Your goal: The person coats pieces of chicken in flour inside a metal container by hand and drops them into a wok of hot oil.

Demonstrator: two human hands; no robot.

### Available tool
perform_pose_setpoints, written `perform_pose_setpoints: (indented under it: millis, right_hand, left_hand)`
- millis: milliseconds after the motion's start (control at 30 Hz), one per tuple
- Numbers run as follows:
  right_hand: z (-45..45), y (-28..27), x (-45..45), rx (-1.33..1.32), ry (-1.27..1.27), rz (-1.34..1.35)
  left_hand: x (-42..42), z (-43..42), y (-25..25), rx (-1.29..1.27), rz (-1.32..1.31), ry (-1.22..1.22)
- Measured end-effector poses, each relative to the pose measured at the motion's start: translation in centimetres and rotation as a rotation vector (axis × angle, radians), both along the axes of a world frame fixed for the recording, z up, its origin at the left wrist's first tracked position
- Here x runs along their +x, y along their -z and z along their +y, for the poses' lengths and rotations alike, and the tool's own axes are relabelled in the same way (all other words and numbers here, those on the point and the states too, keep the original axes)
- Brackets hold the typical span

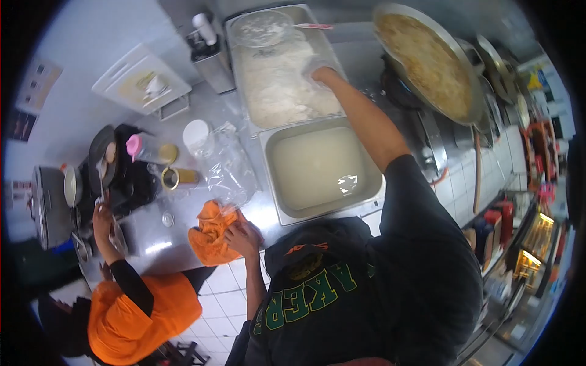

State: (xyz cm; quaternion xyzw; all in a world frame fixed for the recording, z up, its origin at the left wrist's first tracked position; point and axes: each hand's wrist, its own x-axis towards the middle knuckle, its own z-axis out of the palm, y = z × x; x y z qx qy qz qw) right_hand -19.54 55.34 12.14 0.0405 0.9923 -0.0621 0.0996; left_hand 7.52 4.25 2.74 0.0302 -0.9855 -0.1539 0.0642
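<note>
My right hand (316, 72) is in the white flour of a large metal tray (245, 91); flour coats its fingers, and what it holds, if anything, is hidden. A round sieve (262, 29) lies at the tray's far end. Nearer to me stands a deep metal pan of pale, milky liquid (317, 161). My left hand (243, 238) rests with bent fingers on an orange cloth (213, 235) at the counter's front edge.
At the upper right, a big wok of bubbling oil (430, 61) has a long handle. A person in an orange shirt (143, 308) works at a pan (104, 155) on the left. Jars (180, 177), a plastic bag (229, 168) and cutting boards (137, 79) are left of the trays.
</note>
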Motion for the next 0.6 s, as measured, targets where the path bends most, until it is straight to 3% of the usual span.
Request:
perform_pose_setpoints:
  millis: [133, 233, 300, 333, 433, 600]
  right_hand:
    - [-1.1, -2.8, 4.9, -0.206, 0.157, 0.065]
    - [-3.2, -10.1, 9.8, -0.481, 0.352, 0.077]
    - [-5.8, -21.0, 14.1, 0.009, 0.104, -0.105]
    - [-5.6, -23.0, 15.5, 0.061, 0.041, 0.018]
    - [-1.9, -27.9, 19.8, 0.213, 0.022, 0.265]
    - [12.7, -29.8, 26.0, 0.420, 0.317, 0.407]
  left_hand:
    - [-1.5, -1.4, 0.8, -0.007, -0.048, 0.048]
    - [-1.8, -2.8, 1.4, -0.014, -0.048, 0.118]
    - [-1.9, -3.1, 1.9, 0.001, -0.036, 0.151]
    - [-1.9, -2.7, 1.7, 0.007, -0.032, 0.166]
    - [-1.5, -2.6, 0.8, 0.051, -0.054, 0.137]
    - [-1.8, -3.1, 1.3, 0.045, -0.097, 0.151]
